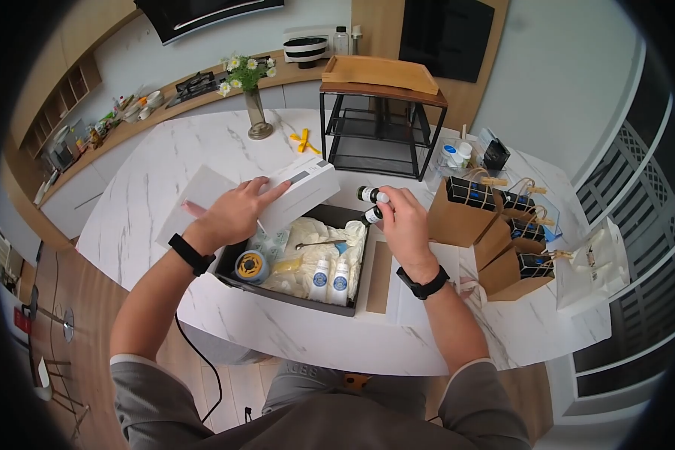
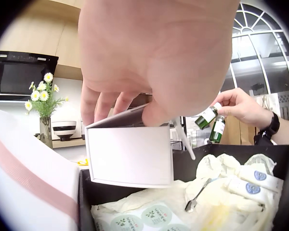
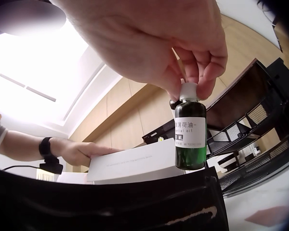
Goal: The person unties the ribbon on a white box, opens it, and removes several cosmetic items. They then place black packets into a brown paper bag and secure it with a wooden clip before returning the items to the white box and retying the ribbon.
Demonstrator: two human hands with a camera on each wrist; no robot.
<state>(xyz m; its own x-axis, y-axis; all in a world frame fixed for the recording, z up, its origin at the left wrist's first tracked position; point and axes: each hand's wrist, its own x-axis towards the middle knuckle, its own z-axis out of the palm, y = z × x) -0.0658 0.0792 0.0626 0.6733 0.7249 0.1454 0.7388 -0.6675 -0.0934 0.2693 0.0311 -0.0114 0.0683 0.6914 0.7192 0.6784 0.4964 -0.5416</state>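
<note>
My left hand [image 1: 236,214] holds a white carton [image 1: 304,199] tilted over the back left of a black box [image 1: 307,301]. In the left wrist view the fingers lie across one side of the carton, thumb on the other. My right hand [image 1: 406,229] pinches two small green glass bottles [image 3: 190,139] by their white caps, above the box's back right corner. Both have white labels; one reads "essential oil". In the black box, cream crinkled paper [image 2: 214,166] carries two white tubes [image 1: 340,281] with blue labels, a small metal spoon [image 1: 319,244], a tape roll [image 1: 251,266] and a green sticker sheet [image 2: 154,216].
A black rack [image 1: 379,139] topped by a wooden tray [image 1: 382,73] stands behind the box. Several kraft bags [image 1: 457,217] stand at the right. Flowers in a vase [image 1: 256,112] and a yellow ribbon [image 1: 304,141] are farther back. A white panel with pink ribbon [image 2: 33,173] lies left.
</note>
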